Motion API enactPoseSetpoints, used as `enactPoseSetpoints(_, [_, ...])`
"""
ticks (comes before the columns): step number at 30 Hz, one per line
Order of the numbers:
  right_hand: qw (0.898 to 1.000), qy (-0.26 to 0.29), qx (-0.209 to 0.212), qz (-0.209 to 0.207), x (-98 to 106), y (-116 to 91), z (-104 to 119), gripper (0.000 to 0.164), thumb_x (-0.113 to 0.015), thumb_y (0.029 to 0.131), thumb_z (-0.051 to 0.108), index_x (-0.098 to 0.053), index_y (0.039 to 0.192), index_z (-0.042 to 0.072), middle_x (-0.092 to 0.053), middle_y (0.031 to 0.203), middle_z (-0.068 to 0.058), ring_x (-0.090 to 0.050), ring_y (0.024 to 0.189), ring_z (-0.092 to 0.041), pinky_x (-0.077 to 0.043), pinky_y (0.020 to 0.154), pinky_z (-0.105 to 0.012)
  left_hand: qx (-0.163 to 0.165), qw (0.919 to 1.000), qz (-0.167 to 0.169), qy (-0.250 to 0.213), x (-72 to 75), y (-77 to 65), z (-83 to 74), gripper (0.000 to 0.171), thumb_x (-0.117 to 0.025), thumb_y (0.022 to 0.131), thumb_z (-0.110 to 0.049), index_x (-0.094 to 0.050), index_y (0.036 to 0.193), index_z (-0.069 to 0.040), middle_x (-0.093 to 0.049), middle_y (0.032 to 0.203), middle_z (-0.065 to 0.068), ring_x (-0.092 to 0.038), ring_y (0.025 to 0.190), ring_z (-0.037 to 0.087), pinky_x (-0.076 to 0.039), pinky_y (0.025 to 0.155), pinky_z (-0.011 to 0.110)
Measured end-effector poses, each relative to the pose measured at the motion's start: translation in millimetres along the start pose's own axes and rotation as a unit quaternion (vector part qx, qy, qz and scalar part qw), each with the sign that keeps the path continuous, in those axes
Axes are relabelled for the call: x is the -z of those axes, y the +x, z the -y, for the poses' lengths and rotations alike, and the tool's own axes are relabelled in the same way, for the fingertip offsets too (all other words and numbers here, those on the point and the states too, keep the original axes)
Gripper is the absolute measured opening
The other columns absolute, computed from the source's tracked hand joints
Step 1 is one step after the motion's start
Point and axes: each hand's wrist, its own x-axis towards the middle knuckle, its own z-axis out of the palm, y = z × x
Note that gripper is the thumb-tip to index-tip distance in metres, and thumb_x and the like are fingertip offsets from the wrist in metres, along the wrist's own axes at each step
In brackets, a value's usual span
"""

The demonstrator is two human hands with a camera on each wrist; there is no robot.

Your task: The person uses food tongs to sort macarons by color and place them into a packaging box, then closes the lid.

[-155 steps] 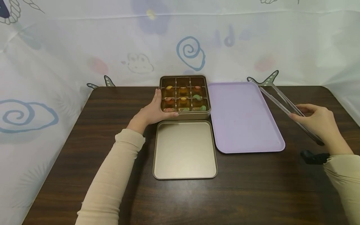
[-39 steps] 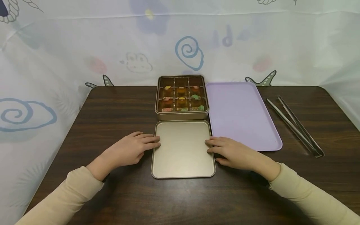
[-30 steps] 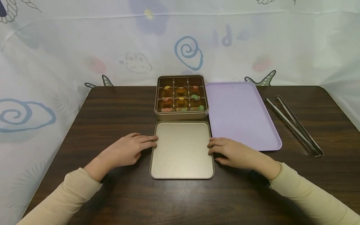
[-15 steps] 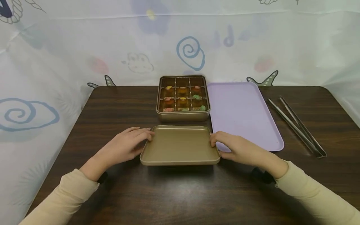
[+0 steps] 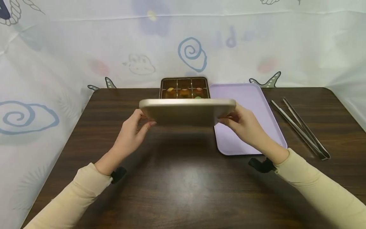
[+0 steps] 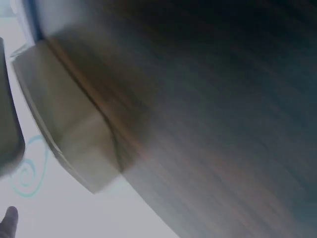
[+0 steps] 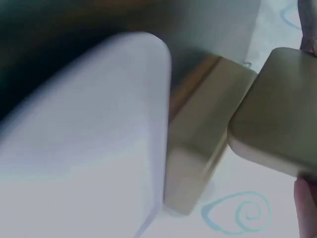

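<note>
Both my hands lift a gold metal tin lid (image 5: 186, 113) off the table, one at each side. It is tilted, its near edge raised. My left hand (image 5: 131, 130) pinches its left side and my right hand (image 5: 246, 125) its right side. Behind the lid stands the gold tin (image 5: 184, 84), partly hidden. Its divided insert holds small colourful pieces, yellow, red and green, whose kind I cannot tell. In the right wrist view the lid (image 7: 282, 109) hangs near the tin's side wall (image 7: 203, 134). The left wrist view, blurred, shows the tin (image 6: 69, 114) and a fingertip (image 6: 9, 220).
A lilac tray (image 5: 240, 140) lies right of the tin, partly under my right hand in view. Metal tongs (image 5: 303, 130) lie further right on the dark wooden table (image 5: 183, 190). A printed white cloth (image 5: 114, 41) hangs behind the table's far edge.
The tongs were in my right hand and now lie on the table. Both hands took the lid's sides, raised it from flat on the table, and moved it toward the tin.
</note>
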Motion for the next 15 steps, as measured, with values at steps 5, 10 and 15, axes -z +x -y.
enactPoseSetpoints(5, [0.997,0.04,-0.045,-0.049,4.8,18.7,4.4,0.031,-0.065,0.086,-0.004,-0.055,0.115,-0.003,-0.065,0.101,-0.018,-0.063,0.087,0.01,-0.05,0.075,-0.012,0.031,0.9922,-0.084,-0.086,-8.5,16.1,-10.7,0.038,-0.062,0.088,0.002,-0.049,0.124,0.006,-0.062,0.112,0.023,-0.067,0.104,0.035,-0.052,0.081,0.013])
enactPoseSetpoints(10, [0.991,0.066,-0.043,-0.11,7.1,33.0,5.3,0.035,-0.065,0.087,-0.004,-0.048,0.118,-0.007,-0.062,0.103,-0.011,-0.06,0.078,0.013,-0.048,0.076,-0.011,0.063,0.9814,-0.134,-0.122,-13.6,29.5,-18.5,0.044,-0.064,0.087,0.0,-0.052,0.13,0.003,-0.062,0.11,0.025,-0.068,0.101,0.036,-0.045,0.077,0.005])
enactPoseSetpoints(15, [0.983,0.081,-0.02,-0.163,4.8,44.8,4.2,0.046,-0.065,0.087,-0.002,-0.04,0.126,-0.005,-0.06,0.105,-0.005,-0.062,0.073,0.01,-0.049,0.074,-0.012,0.121,0.9706,-0.15,-0.143,-17.5,39.7,-23.5,0.05,-0.063,0.09,-0.009,-0.05,0.139,-0.007,-0.063,0.112,0.021,-0.068,0.101,0.034,-0.045,0.078,0.008])
